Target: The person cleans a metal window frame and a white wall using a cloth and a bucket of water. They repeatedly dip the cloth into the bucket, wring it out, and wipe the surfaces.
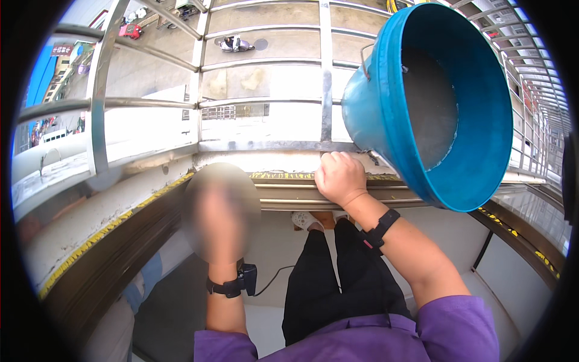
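My right hand point(342, 176) is closed, knuckles up, at the window sill point(283, 161). It rests by the brown metal window frame point(288, 192), just left of the lower part of a blue bucket point(398, 120). Whatever its fingers grip, if anything, is hidden. The bucket is large, leans over the sill at the right and holds greyish, cloudy water point(429, 108). My left hand point(218, 211) is above the left part of the frame, covered by a round blur, so neither its fingers nor anything in them can be made out.
A metal railing point(325, 72) of several bars stands outside the window. Far below, a scooter point(236, 44) is on the paved ground. Torn yellow strips point(114, 235) line the frame's edge. A black cable point(274, 279) runs from my left wrist device point(240, 280) towards my legs.
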The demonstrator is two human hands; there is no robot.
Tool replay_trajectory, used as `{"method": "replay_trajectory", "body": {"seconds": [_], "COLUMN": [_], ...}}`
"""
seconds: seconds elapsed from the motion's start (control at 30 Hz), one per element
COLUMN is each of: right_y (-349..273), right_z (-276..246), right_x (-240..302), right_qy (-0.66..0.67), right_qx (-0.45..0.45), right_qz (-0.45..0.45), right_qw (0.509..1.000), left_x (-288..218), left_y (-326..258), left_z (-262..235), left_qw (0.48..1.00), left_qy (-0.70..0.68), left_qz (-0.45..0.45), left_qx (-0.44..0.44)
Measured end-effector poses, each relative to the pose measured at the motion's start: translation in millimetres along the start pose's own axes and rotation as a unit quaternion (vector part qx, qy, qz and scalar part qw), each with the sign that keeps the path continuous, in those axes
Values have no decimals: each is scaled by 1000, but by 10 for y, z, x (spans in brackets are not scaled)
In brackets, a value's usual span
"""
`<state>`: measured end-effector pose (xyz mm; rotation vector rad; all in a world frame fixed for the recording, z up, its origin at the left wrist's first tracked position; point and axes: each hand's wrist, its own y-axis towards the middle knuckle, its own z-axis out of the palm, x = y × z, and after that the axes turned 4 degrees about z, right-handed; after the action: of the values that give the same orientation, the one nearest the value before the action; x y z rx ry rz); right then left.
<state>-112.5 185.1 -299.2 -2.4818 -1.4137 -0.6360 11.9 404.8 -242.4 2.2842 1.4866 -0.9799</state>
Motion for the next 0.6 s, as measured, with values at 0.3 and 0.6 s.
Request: {"method": "replay_trajectory", "body": {"seconds": [0.3, 0.6], "right_y": [82, -9], "right_z": [-178, -85], "right_x": [-27, 36], "right_qy": [-87, -95], "right_qx": [160, 162], "right_qz": [11, 57], "right_qw": [983, 981], "left_x": [75, -113], "left_y": [148, 158], "left_z": [69, 153], "left_qw": [960, 965], "left_qy": [228, 162], "left_qz": [128, 205], "left_qx": [-97, 10]}}
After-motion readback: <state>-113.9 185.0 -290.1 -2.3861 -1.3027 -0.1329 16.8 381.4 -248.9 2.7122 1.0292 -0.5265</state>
